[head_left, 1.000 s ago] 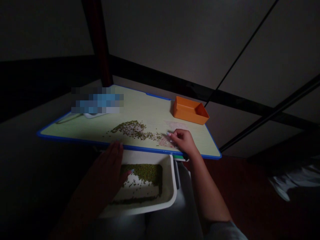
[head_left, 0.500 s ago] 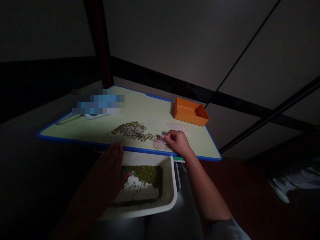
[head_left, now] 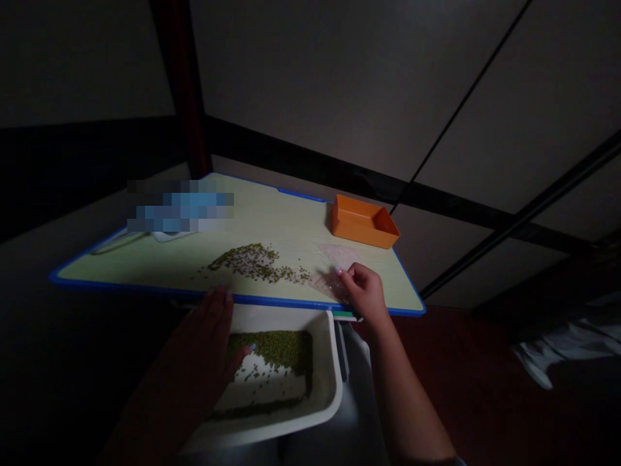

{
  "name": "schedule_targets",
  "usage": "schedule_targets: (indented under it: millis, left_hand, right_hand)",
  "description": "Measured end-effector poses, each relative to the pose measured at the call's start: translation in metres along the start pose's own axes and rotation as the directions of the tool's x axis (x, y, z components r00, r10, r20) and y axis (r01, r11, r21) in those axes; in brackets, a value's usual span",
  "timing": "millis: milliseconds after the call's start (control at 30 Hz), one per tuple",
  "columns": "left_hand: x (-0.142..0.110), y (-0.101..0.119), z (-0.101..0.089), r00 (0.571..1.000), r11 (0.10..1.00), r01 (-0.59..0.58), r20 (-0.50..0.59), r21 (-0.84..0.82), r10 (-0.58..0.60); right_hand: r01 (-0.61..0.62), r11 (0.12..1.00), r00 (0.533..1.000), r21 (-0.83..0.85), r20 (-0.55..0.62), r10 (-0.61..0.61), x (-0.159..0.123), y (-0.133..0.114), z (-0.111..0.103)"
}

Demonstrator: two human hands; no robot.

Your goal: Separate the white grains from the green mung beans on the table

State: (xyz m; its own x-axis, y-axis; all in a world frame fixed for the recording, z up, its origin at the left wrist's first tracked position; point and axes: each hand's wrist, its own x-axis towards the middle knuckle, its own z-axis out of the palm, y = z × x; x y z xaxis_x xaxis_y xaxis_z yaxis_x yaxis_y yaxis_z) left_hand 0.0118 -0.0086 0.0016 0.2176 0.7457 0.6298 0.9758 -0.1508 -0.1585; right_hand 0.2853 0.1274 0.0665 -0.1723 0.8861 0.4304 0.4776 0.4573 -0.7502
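Note:
My right hand point(head_left: 365, 288) is over the right part of the pale yellow-green tabletop point(head_left: 281, 226), fingertips pinched together. Whatever lies between them is too small to make out. Under and beside it is a pinkish printed patch point(head_left: 326, 283). Left of that, small green beans point(head_left: 250, 261) lie scattered in a loose pile. My left hand point(head_left: 208, 336) is spread at the table's blue front edge, thumb apart from the fingers, above the left side of a white bin point(head_left: 334, 382). More green beans point(head_left: 286, 349) are heaped along the bin's far side.
An orange open box point(head_left: 361, 234) stands at the table's back right. A blurred-out blue item point(head_left: 189, 206) sits on something white at the left, with a cord beside it. Panelled wall point(head_left: 339, 77) rises behind the table. Pale fabric point(head_left: 557, 349) shows at the far right.
My right hand has moved right, away from the scattered beans and across the pinkish patch, still pinched. My left hand keeps its place at the table edge. The view has shifted slightly.

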Motion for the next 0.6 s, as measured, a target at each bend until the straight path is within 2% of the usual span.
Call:
schedule_targets:
  millis: [67,100,200,300,367,467,600]
  left_hand:
    - [0.000,0.000,-0.001,1.000,1.000,-0.011,-0.011,0.004,0.011]
    - [0.000,-0.001,-0.001,1.000,1.000,-0.015,-0.015,0.005,0.015]
    - [0.001,-0.001,-0.003,1.000,1.000,-0.023,-0.014,-0.001,0.023]
    - [0.001,-0.001,-0.003,1.000,1.000,-0.017,-0.010,-0.012,0.017]
    - [0.001,-0.002,-0.002,1.000,0.999,-0.006,-0.012,-0.031,0.006]
    - [-0.001,-0.002,0.001,1.000,0.997,0.016,0.005,-0.072,-0.016]
    - [-0.002,-0.003,0.001,0.999,0.991,0.029,0.025,-0.128,-0.026]
  right_hand:
    - [0.151,0.972,0.985,-0.181,-0.053,-0.163,-0.008,-0.008,0.000]
    - [0.260,0.925,0.957,-0.278,-0.054,-0.286,-0.011,-0.013,0.002]
    - [0.553,0.722,0.812,-0.416,0.075,-0.579,-0.021,-0.025,0.011]
    - [0.706,0.546,0.667,-0.450,0.165,-0.726,-0.028,-0.028,0.021]
    - [0.750,0.470,0.605,-0.465,0.196,-0.772,-0.031,-0.027,0.025]
    - [0.761,0.422,0.566,-0.492,0.188,-0.803,-0.034,-0.027,0.027]
    - [0.739,0.404,0.572,-0.539,0.184,-0.799,-0.037,-0.028,0.029]
